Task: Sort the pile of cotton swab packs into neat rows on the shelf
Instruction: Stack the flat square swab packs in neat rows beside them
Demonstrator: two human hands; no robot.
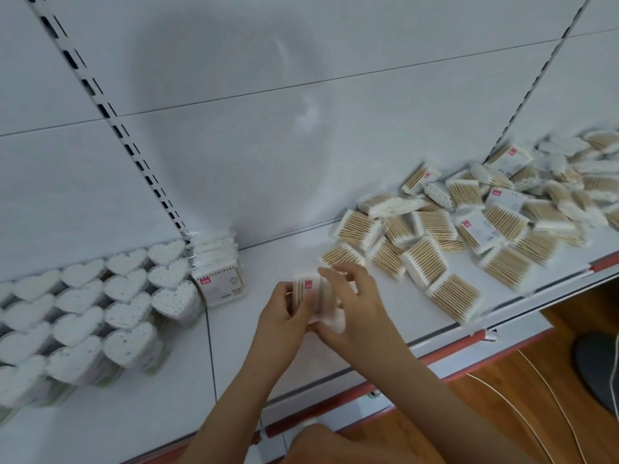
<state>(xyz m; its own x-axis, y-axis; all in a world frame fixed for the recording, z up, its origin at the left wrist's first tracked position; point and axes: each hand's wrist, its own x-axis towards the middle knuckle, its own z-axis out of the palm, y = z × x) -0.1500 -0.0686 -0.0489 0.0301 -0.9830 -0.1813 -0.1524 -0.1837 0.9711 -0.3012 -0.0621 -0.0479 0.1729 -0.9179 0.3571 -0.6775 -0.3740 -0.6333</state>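
A small bunch of cotton swab packs is held just above the white shelf, between the two hands. The left hand is curled around the left side of the bunch. The right hand is wrapped over the right side, with its fingers bent on top of the packs. The picture is blurry here, so the number of packs in the bunch cannot be told.

To the right of the hands, a big messy pile of swab packs is spread over the shelf. Some packs lie flat and some lean on each other.

To the left of the hands, a short neat row of packs is stood up against the back wall. Just left of that row, heart-shaped swab boxes are lined up in rows.

Below the shelf edge, a wooden floor and thin white cords are seen.
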